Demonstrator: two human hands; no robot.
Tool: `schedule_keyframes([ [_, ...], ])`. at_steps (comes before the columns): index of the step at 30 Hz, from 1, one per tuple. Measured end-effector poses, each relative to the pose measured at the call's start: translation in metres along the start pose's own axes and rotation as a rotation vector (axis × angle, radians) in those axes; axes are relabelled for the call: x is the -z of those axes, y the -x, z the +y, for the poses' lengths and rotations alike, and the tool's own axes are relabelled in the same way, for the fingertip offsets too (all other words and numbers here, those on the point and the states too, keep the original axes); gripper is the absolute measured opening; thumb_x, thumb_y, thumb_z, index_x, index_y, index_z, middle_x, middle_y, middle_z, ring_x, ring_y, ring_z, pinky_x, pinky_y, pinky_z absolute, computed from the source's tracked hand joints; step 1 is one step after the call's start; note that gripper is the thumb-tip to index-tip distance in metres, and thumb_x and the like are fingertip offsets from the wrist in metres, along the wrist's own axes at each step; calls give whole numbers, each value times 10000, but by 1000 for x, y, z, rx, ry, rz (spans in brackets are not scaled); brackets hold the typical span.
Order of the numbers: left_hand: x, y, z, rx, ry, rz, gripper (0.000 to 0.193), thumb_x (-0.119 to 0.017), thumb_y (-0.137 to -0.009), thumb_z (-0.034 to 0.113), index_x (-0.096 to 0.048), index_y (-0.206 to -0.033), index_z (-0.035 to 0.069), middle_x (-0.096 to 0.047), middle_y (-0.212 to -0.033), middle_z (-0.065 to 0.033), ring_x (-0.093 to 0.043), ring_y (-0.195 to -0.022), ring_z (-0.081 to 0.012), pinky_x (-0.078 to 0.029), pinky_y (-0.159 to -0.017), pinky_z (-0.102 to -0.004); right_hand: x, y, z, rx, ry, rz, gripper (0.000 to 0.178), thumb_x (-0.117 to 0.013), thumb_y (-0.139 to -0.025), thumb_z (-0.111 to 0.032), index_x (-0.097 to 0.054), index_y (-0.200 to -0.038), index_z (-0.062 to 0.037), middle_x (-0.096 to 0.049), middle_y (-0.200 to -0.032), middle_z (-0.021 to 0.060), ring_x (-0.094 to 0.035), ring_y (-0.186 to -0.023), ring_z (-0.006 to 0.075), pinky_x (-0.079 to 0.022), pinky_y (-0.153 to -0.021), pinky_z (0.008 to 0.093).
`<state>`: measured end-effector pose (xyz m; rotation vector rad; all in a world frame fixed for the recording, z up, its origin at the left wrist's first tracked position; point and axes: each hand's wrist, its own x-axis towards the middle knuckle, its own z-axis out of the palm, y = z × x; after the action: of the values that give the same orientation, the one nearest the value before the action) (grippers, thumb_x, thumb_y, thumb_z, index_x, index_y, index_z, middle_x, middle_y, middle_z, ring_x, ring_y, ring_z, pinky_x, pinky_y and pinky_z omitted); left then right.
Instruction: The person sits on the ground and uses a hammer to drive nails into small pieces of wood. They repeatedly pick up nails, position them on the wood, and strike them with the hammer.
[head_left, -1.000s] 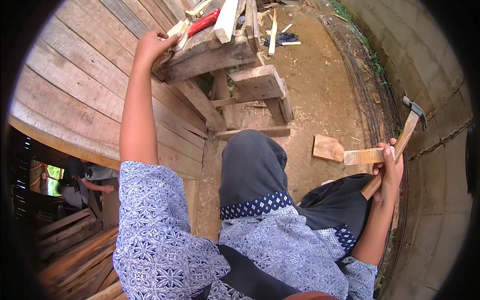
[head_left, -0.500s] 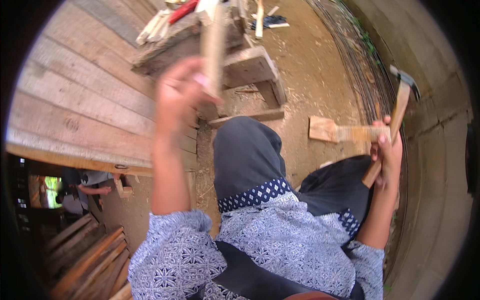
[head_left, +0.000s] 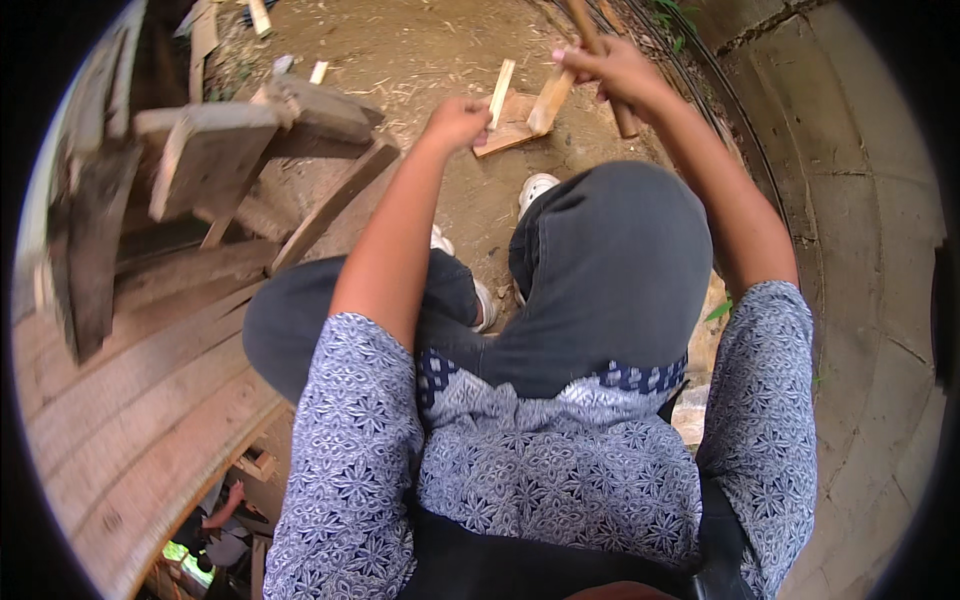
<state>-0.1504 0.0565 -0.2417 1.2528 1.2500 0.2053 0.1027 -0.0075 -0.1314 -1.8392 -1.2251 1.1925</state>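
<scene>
My left hand [head_left: 462, 125] is closed on a thin, pale wood strip [head_left: 502, 92] that stands up from its fingers. In my right hand [head_left: 622, 78] are a hammer [head_left: 590, 32], its head cut off by the top of the view, and a flat piece of wood [head_left: 550, 102] pinched between thumb and fingers. The lower end of that flat piece reaches a small wooden board [head_left: 508, 138] on the ground; whether it rests on it I cannot tell. Both hands are beyond my knees, close to each other.
Rough wooden bench parts [head_left: 215, 150] stand at the left, above a plank surface [head_left: 150, 440]. A concrete wall [head_left: 830, 200] runs along the right. Wood shavings and scraps lie on the dirt ground [head_left: 420, 50]. Another person [head_left: 225, 530] shows at the lower left.
The view has turned toward the ground ahead. My left hand has brought its strip down beside the board. My right hand has moved forward and inward, with the hammer and flat piece.
</scene>
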Motion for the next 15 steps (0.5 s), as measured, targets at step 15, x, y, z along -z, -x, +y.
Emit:
schedule_keyframes([
  [15, -61, 20, -73, -50, -206, 206, 263, -673, -878, 160, -740, -1086, 14, -761, -950, -170, -740, -859, -266, -571, -815, -366, -62, -21, 112, -150, 280, 9, 677, -888, -721, -479, -646, -1072, 48, -723, -935, 188, -725, -834, 290, -573, -769, 390],
])
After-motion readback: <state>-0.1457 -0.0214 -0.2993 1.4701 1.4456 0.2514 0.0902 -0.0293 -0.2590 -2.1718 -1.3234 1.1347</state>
